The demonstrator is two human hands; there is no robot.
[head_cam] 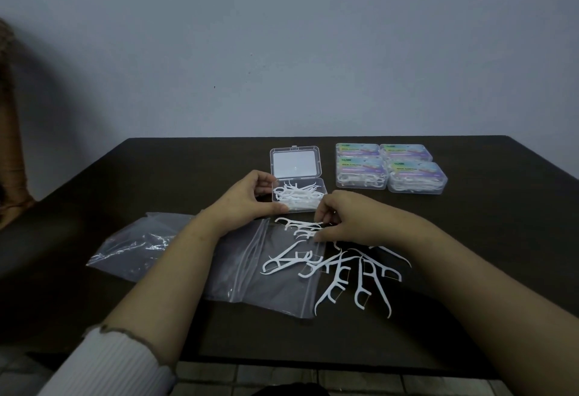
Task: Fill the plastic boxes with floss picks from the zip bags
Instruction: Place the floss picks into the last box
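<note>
An open clear plastic box (322,188) sits mid-table with its lid (295,162) tipped back and several white floss picks (297,196) inside. My left hand (250,196) grips the box's left front corner. My right hand (347,218) is just in front of the box, fingers pinched on a few floss picks (299,225). More loose picks (354,273) lie scattered on and beside an empty zip bag (250,267).
Several closed, labelled boxes full of picks (390,167) are grouped at the back right. A second crumpled zip bag (138,245) lies at the left. The dark table's front edge (282,361) is close to me; a wall stands behind.
</note>
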